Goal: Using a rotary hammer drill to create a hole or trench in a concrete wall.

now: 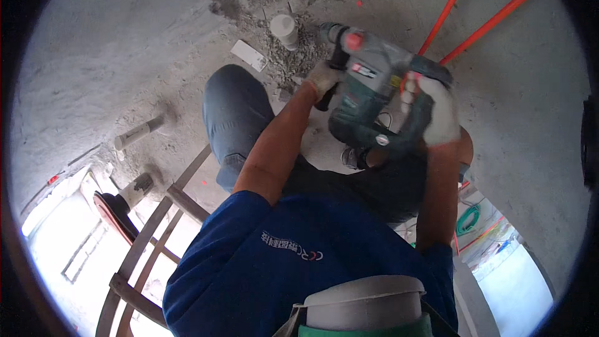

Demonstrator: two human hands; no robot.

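Head view: the hammer drill [373, 78] is held over the floor [499, 97], whose edges I cannot make out, its nose near the white pipe [284, 30]; the left grip [326, 80] wraps its side handle [339, 56], the right grip [438, 112] its rear handle [417, 122]. Rubble [288, 62] around the pipe suggests some breaking-up is done; that debris lies uncleared, and what else is left I cannot tell
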